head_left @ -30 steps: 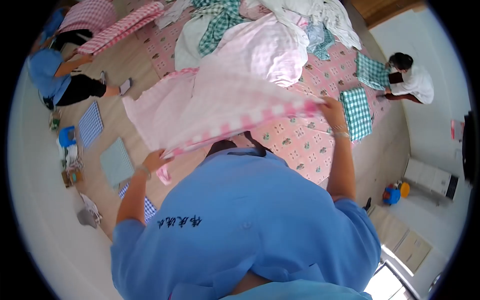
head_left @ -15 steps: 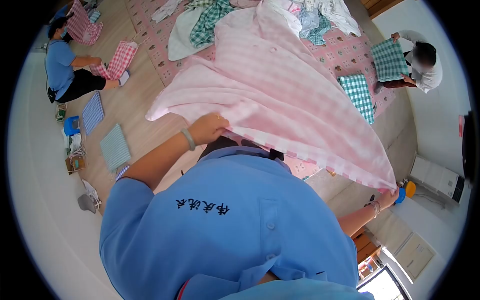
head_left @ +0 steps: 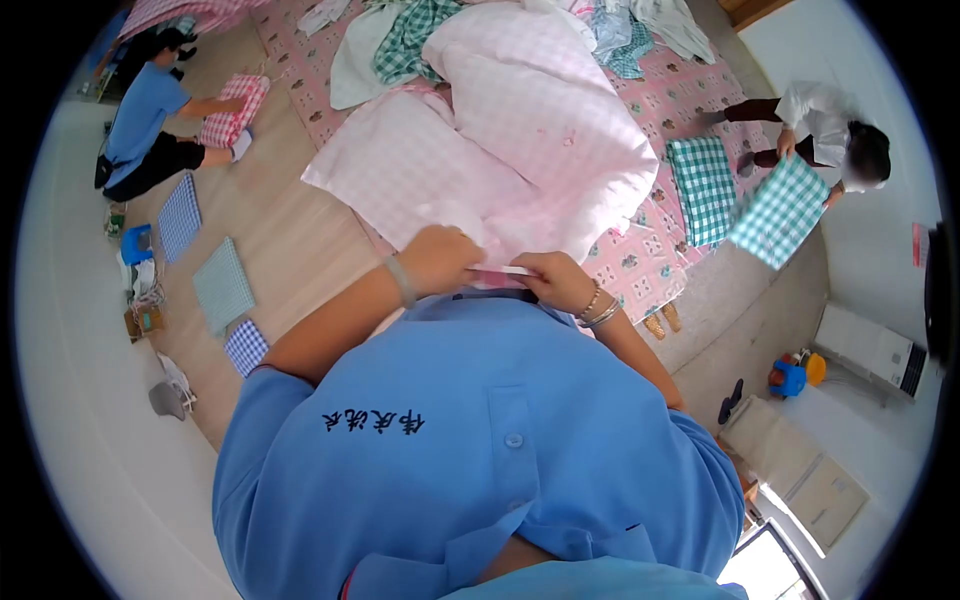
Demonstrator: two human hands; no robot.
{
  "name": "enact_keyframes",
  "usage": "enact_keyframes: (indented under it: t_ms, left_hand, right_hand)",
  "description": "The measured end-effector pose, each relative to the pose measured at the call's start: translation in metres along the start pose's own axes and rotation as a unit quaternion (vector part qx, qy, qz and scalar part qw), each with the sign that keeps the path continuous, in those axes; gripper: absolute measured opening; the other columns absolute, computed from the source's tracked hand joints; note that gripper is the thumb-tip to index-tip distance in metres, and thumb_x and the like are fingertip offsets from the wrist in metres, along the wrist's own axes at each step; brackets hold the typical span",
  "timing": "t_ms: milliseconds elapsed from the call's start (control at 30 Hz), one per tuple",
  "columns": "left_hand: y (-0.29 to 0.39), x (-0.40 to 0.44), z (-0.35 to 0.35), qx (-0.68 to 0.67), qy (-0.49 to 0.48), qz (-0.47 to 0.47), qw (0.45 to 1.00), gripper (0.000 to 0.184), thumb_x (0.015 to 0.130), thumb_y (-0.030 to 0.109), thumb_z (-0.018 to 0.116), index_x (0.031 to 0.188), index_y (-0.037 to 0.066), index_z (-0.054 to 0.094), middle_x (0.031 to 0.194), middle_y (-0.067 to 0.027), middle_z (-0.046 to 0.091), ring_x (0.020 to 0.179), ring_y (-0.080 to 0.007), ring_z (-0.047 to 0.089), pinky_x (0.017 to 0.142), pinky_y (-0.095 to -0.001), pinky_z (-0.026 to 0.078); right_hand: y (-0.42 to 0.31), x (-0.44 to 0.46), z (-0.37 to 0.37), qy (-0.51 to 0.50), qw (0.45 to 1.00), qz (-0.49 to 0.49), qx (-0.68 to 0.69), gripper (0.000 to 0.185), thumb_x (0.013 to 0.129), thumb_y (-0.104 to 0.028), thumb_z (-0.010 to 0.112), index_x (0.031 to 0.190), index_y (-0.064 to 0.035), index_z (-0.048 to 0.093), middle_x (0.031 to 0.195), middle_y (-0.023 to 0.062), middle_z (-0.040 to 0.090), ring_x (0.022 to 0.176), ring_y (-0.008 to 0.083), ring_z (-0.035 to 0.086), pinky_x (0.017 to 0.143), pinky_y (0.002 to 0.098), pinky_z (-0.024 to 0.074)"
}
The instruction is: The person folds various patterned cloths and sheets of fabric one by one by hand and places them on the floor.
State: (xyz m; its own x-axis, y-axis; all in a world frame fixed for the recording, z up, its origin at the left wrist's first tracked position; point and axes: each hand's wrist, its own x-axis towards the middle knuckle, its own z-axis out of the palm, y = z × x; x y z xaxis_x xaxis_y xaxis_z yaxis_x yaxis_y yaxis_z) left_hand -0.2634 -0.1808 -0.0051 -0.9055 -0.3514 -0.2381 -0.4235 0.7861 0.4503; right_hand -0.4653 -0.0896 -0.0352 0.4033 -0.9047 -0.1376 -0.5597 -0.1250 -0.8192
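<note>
A large pale pink checked quilt cover stretches from the patterned mat up to my waist, its middle bunched in soft folds. My left hand is closed on its near edge. Just to the right, my right hand grips the same edge, with a short strip of hem pulled between the two. The fingertips of both hands are partly hidden by the cloth and knuckles.
A pink patterned mat covers the floor, with a green checked cloth heaped at the back. At left a person kneels by a red checked bundle. At right another person holds a folded green checked cloth. Folded cloths lie left.
My right hand has come in from the far right to beside my left, bringing the cover's edge along. The cover's right side has slumped inward. The person at right has lowered the green cloth.
</note>
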Motion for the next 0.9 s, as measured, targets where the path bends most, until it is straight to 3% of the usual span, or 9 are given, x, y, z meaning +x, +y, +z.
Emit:
enact_keyframes:
  t_ms: [133, 200, 267, 333, 433, 567, 633, 767, 900]
  left_hand:
    - [-0.042, -0.055, 0.007, 0.093, 0.079, -0.003, 0.993, 0.007, 0.071, 0.017, 0.056, 0.074, 0.011, 0.056, 0.068, -0.0051, 0.054, 0.067, -0.0244, 0.052, 0.061, -0.0351, 0.043]
    - [-0.044, -0.072, 0.001, -0.097, 0.139, -0.063, 0.984, 0.006, 0.072, 0.016, 0.055, 0.075, 0.011, 0.055, 0.069, -0.0056, 0.053, 0.068, -0.0249, 0.051, 0.063, -0.0323, 0.043]
    - [-0.026, -0.068, -0.008, -0.193, 0.158, -0.08, 0.965, 0.007, 0.074, 0.016, 0.053, 0.077, 0.01, 0.054, 0.067, -0.0083, 0.053, 0.065, -0.0278, 0.052, 0.059, -0.0344, 0.042]
    - [0.002, -0.06, -0.015, -0.203, 0.182, -0.054, 0.961, 0.008, 0.074, 0.017, 0.053, 0.077, 0.009, 0.054, 0.066, -0.009, 0.052, 0.064, -0.0286, 0.052, 0.057, -0.0358, 0.042]
    - [0.013, -0.051, -0.026, -0.11, 0.144, 0.01, 0.983, 0.011, 0.074, 0.018, 0.053, 0.078, 0.008, 0.054, 0.065, -0.01, 0.053, 0.063, -0.0288, 0.054, 0.055, -0.0381, 0.041]
    - [-0.015, -0.068, -0.03, -0.178, 0.15, -0.033, 0.972, 0.015, 0.075, 0.022, 0.056, 0.077, 0.007, 0.054, 0.063, -0.0091, 0.052, 0.06, -0.0253, 0.053, 0.054, -0.0341, 0.04]
    - [-0.013, -0.069, -0.027, -0.248, 0.156, -0.005, 0.956, 0.019, 0.075, 0.024, 0.059, 0.078, 0.006, 0.053, 0.068, -0.0087, 0.052, 0.062, -0.0221, 0.051, 0.056, -0.0295, 0.04]
    - [-0.006, -0.063, -0.024, -0.438, 0.257, -0.007, 0.861, 0.017, 0.076, 0.02, 0.058, 0.084, 0.005, 0.054, 0.081, -0.0106, 0.053, 0.078, -0.021, 0.053, 0.068, -0.0275, 0.041]
    - [-0.051, -0.061, 0.025, -0.296, 0.13, -0.02, 0.946, 0.015, 0.076, 0.017, 0.056, 0.086, 0.005, 0.055, 0.08, -0.0106, 0.055, 0.08, -0.0237, 0.054, 0.07, -0.0304, 0.042]
  right_hand:
    - [-0.014, -0.01, -0.028, -0.023, 0.984, 0.03, 0.172, 0.013, 0.077, -0.007, 0.055, 0.088, -0.0007, 0.057, 0.068, 0.0061, 0.055, 0.058, 0.0115, 0.047, 0.056, 0.0241, 0.0398]
    - [-0.019, -0.007, -0.04, -0.094, 0.98, 0.124, 0.125, 0.015, 0.076, -0.012, 0.059, 0.087, -0.0011, 0.058, 0.066, 0.0048, 0.054, 0.058, 0.01, 0.046, 0.055, 0.0234, 0.0395]
    - [-0.039, 0.012, -0.03, -0.063, 0.991, 0.107, 0.044, 0.023, 0.072, -0.015, 0.064, 0.091, -0.0027, 0.057, 0.071, 0.006, 0.055, 0.062, 0.013, 0.05, 0.058, 0.024, 0.0409]
    - [-0.063, 0.037, -0.005, 0.134, 0.986, -0.097, 0.036, 0.025, 0.069, -0.013, 0.062, 0.092, -0.004, 0.057, 0.074, 0.0125, 0.056, 0.067, 0.0244, 0.054, 0.064, 0.0309, 0.0443]
    - [-0.07, 0.049, 0.012, -0.017, 0.998, 0.004, 0.055, 0.027, 0.066, -0.005, 0.056, 0.093, -0.0037, 0.055, 0.083, 0.0166, 0.057, 0.074, 0.0306, 0.054, 0.066, 0.0331, 0.0444]
    - [-0.074, 0.053, 0.014, -0.066, 0.995, 0.064, 0.037, 0.019, 0.074, -0.011, 0.057, 0.092, -0.0036, 0.056, 0.076, 0.0161, 0.057, 0.066, 0.0289, 0.055, 0.062, 0.0315, 0.044]
    - [-0.089, 0.052, 0.019, 0.008, 0.994, -0.023, 0.105, 0.016, 0.079, -0.014, 0.055, 0.09, -0.0025, 0.056, 0.068, 0.0132, 0.056, 0.059, 0.0212, 0.055, 0.058, 0.0282, 0.0433]
    - [-0.105, 0.059, 0.0, 0.04, 0.979, 0.035, 0.195, 0.011, 0.08, -0.01, 0.052, 0.085, 0.0002, 0.056, 0.063, 0.0067, 0.053, 0.059, 0.0094, 0.051, 0.053, 0.0228, 0.0412]
    - [-0.131, 0.05, -0.046, 0.128, 0.985, -0.017, 0.119, 0.009, 0.077, -0.005, 0.053, 0.081, 0.0023, 0.057, 0.07, 0.0074, 0.056, 0.06, 0.0103, 0.05, 0.056, 0.0219, 0.0398]
